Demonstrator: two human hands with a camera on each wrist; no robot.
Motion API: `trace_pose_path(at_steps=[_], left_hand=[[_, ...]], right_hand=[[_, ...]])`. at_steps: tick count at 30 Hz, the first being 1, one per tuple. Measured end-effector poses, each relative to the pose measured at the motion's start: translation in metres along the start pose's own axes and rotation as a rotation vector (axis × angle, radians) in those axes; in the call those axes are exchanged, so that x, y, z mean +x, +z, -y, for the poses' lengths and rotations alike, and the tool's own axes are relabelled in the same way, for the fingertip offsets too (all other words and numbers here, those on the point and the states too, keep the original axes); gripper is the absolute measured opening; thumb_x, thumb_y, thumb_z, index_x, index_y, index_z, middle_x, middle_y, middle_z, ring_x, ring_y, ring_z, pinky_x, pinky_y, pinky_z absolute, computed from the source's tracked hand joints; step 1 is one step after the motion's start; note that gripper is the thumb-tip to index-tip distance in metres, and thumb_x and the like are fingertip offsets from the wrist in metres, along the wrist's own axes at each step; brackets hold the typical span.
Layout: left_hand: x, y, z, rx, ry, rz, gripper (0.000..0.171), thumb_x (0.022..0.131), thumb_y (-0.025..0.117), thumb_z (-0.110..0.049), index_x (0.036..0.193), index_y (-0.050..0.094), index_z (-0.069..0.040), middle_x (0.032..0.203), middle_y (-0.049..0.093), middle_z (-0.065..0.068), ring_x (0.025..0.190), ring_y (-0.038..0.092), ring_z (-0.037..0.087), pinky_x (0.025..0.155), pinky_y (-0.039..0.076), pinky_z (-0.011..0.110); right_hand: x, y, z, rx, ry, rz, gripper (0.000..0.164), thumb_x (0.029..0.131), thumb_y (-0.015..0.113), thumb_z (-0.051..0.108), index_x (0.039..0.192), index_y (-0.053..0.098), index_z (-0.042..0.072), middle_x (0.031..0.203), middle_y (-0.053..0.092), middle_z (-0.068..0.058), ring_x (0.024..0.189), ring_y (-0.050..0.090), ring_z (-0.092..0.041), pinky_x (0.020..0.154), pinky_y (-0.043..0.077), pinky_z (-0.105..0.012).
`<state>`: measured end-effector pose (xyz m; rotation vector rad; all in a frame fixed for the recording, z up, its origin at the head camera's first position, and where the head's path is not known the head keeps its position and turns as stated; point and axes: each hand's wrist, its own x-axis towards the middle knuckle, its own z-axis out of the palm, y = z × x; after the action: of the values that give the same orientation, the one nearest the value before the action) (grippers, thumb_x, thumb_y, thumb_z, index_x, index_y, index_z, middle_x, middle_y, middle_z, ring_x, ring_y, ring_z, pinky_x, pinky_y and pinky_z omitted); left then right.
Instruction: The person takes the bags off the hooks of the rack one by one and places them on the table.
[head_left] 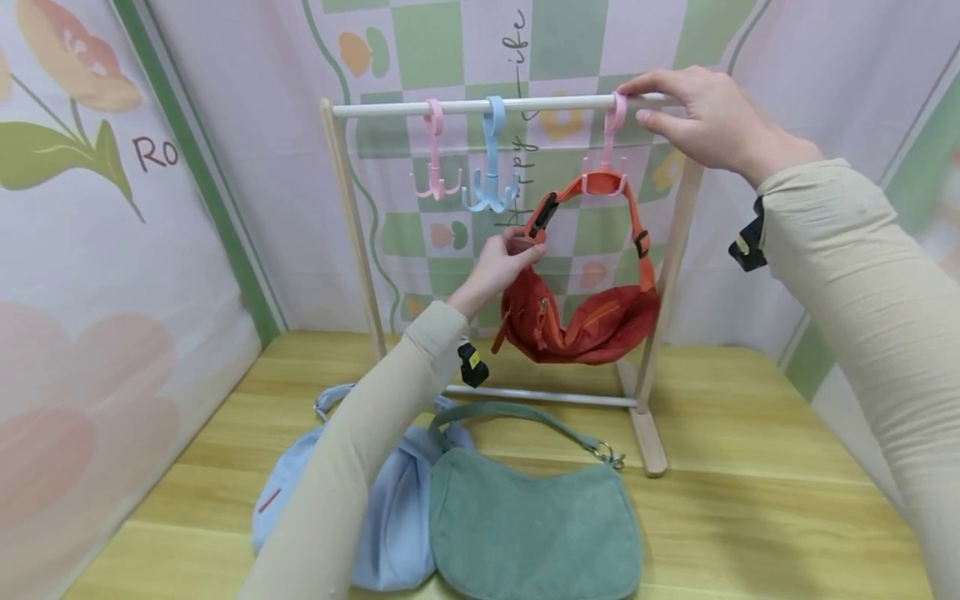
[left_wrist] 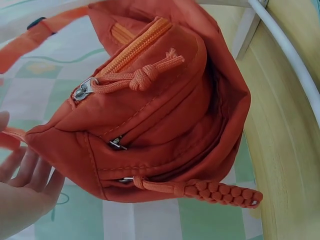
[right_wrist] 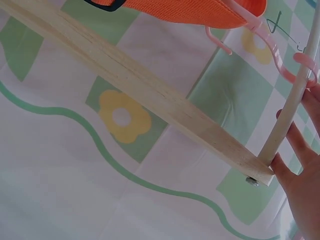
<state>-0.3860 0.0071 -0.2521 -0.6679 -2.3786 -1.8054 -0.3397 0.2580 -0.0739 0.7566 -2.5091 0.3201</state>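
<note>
A red-orange waist bag (head_left: 581,321) hangs by its strap from a pink hook (head_left: 606,137) near the rack's right end. My left hand (head_left: 497,265) pinches the bag's left end, just below the black buckle. Seen from the left wrist, the fingers of that hand (left_wrist: 32,187) are at the narrow strap end, beside the bag's zips and knotted cord pulls (left_wrist: 144,77). My right hand (head_left: 708,121) holds the white top rail (head_left: 555,103), fingertips right at the pink hook. In the right wrist view, its fingers (right_wrist: 297,142) lie around the rail.
Another pink hook (head_left: 433,154) and a blue hook (head_left: 491,158) hang further left on the rail. A green shoulder bag (head_left: 536,521) and a light blue bag (head_left: 397,517) lie on the wooden table (head_left: 757,500) before the rack. A patterned cloth (head_left: 427,42) covers the wall behind.
</note>
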Motion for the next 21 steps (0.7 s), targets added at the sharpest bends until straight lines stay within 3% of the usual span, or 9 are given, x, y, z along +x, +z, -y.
trace_pose_path(at_steps=[12,21], left_hand=[[-0.005,-0.003,-0.011,-0.106,0.001,-0.065,0.036,0.089,0.067,-0.025,0.12,0.06,-0.008,0.11,0.065,0.008,0.097,0.062,0.016,0.078,0.05,0.024],[-0.008,-0.002,-0.019,-0.178,-0.051,-0.103,0.036,0.087,0.069,-0.03,0.116,0.061,-0.01,0.104,0.065,0.005,0.089,0.063,0.014,0.074,0.05,0.022]], right_hand=[[0.001,-0.001,0.0,0.013,-0.02,-0.019,0.04,0.098,0.044,0.025,0.137,0.049,0.017,0.139,0.048,-0.021,0.125,0.039,-0.046,0.103,0.026,-0.063],[0.002,-0.001,0.0,0.018,-0.035,-0.035,0.039,0.098,0.045,0.023,0.136,0.05,0.016,0.137,0.05,-0.021,0.122,0.041,-0.045,0.102,0.028,-0.061]])
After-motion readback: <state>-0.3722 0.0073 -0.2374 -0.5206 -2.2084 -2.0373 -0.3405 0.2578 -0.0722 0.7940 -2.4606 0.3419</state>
